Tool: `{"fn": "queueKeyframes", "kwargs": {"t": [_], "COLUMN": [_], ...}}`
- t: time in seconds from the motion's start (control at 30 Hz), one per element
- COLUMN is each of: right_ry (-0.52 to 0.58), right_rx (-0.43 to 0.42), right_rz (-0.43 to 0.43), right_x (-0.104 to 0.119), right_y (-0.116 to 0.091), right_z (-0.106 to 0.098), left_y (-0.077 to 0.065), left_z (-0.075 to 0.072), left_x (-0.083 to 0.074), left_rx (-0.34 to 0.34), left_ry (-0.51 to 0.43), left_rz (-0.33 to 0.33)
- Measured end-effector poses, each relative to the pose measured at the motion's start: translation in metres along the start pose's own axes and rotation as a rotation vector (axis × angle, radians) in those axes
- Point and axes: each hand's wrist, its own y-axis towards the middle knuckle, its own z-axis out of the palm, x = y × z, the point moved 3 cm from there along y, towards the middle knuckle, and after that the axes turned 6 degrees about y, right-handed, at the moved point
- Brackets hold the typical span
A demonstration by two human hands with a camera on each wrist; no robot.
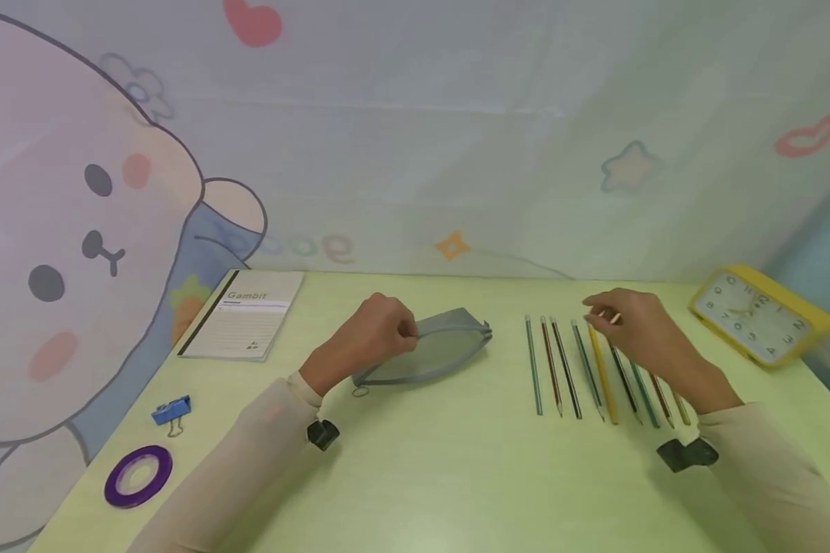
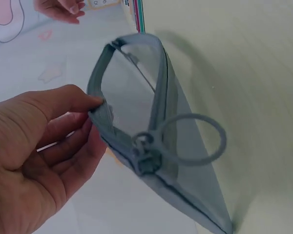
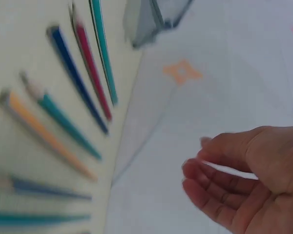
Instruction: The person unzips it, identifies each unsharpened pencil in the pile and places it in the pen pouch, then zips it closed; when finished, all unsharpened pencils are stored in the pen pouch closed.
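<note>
My left hand pinches the upper edge of a grey zip pouch between thumb and fingers. The pouch's mouth gapes, and a ring-shaped zip pull hangs at its near end. Over the far ends of a row of pencils, my right hand hovers with fingers loosely bent and nothing between them. Among the pencils, a yellow pencil lies partly below that hand, with several green, red and dark ones on both sides. The right wrist view has the right hand beside the blurred pencils.
A notebook lies at the table's back left. Nearer on that side are a blue binder clip and a purple roll of tape. At the back right stands a yellow clock, and a printed cloth hangs behind the table.
</note>
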Motion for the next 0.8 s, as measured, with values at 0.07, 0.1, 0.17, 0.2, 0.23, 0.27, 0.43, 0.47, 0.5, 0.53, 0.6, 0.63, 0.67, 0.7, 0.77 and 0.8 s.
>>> {"fn": "queueKeyframes", "kwargs": {"t": [0.07, 0.1, 0.17, 0.2, 0.23, 0.27, 0.43, 0.47, 0.5, 0.53, 0.6, 0.63, 0.67, 0.7, 0.77, 0.8], "right_ry": [-0.04, -0.057, -0.082, -0.092, -0.099, -0.099, -0.084, -0.08, -0.081, -0.088, -0.101, -0.105, -0.109, -0.111, -0.11, -0.106], "right_rx": [-0.001, 0.002, 0.03, 0.048, 0.067, 0.094, 0.188, 0.193, 0.195, 0.194, 0.192, 0.191, 0.195, 0.2, 0.215, 0.225], "right_rz": [0.068, 0.099, 0.159, 0.182, 0.205, 0.229, 0.286, 0.287, 0.285, 0.282, 0.274, 0.272, 0.271, 0.269, 0.274, 0.282], "right_x": [-0.023, -0.034, -0.056, -0.066, -0.075, -0.083, -0.101, -0.102, -0.102, -0.101, -0.101, -0.101, -0.102, -0.103, -0.104, -0.104], "right_y": [-0.004, -0.007, -0.012, -0.014, -0.018, -0.021, -0.033, -0.034, -0.035, -0.036, -0.037, -0.037, -0.038, -0.038, -0.038, -0.038], "right_z": [-0.013, -0.018, -0.023, -0.024, -0.024, -0.023, -0.011, -0.009, -0.008, -0.007, -0.006, -0.005, -0.005, -0.005, -0.004, -0.004], "left_y": [0.0, 0.0, 0.0, -0.001, -0.001, -0.001, -0.004, -0.004, -0.003, -0.002, 0.001, 0.003, 0.004, 0.005, 0.007, 0.008], "left_z": [-0.001, -0.001, -0.001, -0.001, -0.001, 0.0, 0.001, 0.001, 0.001, 0.001, 0.002, 0.002, 0.002, 0.004, 0.006, 0.007], "left_x": [0.0, 0.0, 0.0, 0.001, 0.001, 0.002, 0.009, 0.011, 0.012, 0.014, 0.017, 0.018, 0.019, 0.02, 0.021, 0.022], "left_rx": [-0.02, -0.029, -0.039, -0.04, -0.039, -0.036, 0.004, 0.011, 0.018, 0.022, 0.035, 0.042, 0.051, 0.061, 0.077, 0.082], "left_ry": [-0.018, -0.028, -0.052, -0.068, -0.087, -0.106, -0.211, -0.232, -0.254, -0.273, -0.31, -0.333, -0.358, -0.381, -0.434, -0.464], "left_rz": [-0.037, -0.056, -0.095, -0.121, -0.145, -0.17, -0.302, -0.323, -0.338, -0.35, -0.381, -0.392, -0.403, -0.413, -0.443, -0.454]}}
